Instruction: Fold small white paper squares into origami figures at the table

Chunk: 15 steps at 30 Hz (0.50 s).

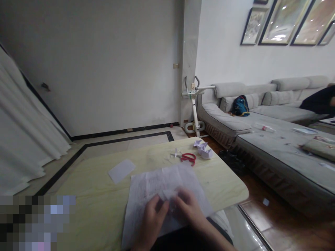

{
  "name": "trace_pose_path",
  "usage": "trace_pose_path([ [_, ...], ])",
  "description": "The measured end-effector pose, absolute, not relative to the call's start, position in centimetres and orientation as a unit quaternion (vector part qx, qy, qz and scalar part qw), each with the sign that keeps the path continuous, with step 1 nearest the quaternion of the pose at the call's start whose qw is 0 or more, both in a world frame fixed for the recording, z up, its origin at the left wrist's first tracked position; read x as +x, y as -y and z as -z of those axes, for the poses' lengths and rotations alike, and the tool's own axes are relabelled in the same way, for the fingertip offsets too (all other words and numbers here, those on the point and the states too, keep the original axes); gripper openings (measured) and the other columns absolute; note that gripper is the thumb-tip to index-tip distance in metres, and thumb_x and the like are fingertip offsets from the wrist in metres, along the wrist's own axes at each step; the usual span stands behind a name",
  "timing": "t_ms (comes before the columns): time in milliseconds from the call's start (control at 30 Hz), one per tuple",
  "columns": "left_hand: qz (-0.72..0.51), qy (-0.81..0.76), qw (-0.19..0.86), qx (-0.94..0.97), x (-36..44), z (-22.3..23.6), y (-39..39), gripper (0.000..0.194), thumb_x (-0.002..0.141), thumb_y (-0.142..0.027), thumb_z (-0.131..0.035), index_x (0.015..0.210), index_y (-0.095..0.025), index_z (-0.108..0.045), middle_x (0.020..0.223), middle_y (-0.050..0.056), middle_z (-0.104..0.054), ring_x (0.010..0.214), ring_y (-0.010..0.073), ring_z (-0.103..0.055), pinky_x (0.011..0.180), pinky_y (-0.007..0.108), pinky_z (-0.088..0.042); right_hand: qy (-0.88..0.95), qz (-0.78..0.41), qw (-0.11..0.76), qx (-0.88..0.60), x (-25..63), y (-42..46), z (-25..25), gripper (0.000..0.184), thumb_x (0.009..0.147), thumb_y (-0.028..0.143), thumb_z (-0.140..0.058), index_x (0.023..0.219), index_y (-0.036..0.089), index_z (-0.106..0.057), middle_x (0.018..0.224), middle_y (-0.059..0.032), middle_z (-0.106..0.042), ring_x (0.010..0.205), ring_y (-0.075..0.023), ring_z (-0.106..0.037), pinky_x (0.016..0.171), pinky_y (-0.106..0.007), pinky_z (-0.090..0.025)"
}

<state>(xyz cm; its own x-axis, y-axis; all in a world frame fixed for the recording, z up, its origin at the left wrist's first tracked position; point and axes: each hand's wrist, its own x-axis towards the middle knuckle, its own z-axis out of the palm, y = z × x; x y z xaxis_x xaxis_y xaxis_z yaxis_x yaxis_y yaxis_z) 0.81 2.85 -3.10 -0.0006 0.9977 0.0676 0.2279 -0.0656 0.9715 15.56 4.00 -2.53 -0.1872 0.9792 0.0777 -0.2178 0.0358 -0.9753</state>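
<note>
Between my two hands is a small folded piece of white paper point(169, 194), pinched by the fingertips of both. My left hand point(155, 212) grips its left side, thumb and fingers drawn together. On its right side my right hand point(187, 205) holds it, a little blurred. Under both hands lies a large printed sheet point(146, 188) near the table's front edge. Beyond the sheet are red-handled scissors point(188, 158) with paper scraps by the blades. Folded paper shapes point(204, 150) stand at the far right corner. A blank white paper point(121, 170) lies to the left.
The pale yellow table point(91, 181) has rounded corners. To the right, a grey sofa point(274, 139) bears a blue backpack point(241, 106), and a person in dark clothing point(320, 100) is at its far end. White exercise equipment point(194, 108) stands by the wall. A white curtain point(23, 132) hangs left.
</note>
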Motion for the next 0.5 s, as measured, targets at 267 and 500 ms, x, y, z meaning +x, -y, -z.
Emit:
trace_pose_path([
  [267,-0.467,-0.534,0.422,0.565,0.88,2.29,-2.83,0.023,0.08,-0.04,-0.059,0.078,-0.019,-0.068,0.068,0.003,-0.071,0.074,0.0253,-0.069,0.067,0.031,-0.056,0.495,-0.569,0.506,-0.418,15.67,-3.74,2.21,0.022,0.073,0.039,-0.064,0.074,0.018,-0.061,0.062,0.002,-0.056,0.057,-0.0138,-0.05,0.052,-0.024,-0.041],
  [500,-0.463,-0.544,0.418,0.562,1.12,2.1,-2.82,0.025,0.078,-0.041,-0.059,0.08,-0.018,-0.069,0.067,0.003,-0.071,0.073,0.0264,-0.07,0.068,0.032,-0.056,0.507,-0.549,0.508,-0.428,15.56,-3.97,2.12,0.017,0.073,0.036,-0.061,0.076,0.019,-0.06,0.061,0.003,-0.053,0.056,-0.0136,-0.048,0.052,-0.024,-0.04],
])
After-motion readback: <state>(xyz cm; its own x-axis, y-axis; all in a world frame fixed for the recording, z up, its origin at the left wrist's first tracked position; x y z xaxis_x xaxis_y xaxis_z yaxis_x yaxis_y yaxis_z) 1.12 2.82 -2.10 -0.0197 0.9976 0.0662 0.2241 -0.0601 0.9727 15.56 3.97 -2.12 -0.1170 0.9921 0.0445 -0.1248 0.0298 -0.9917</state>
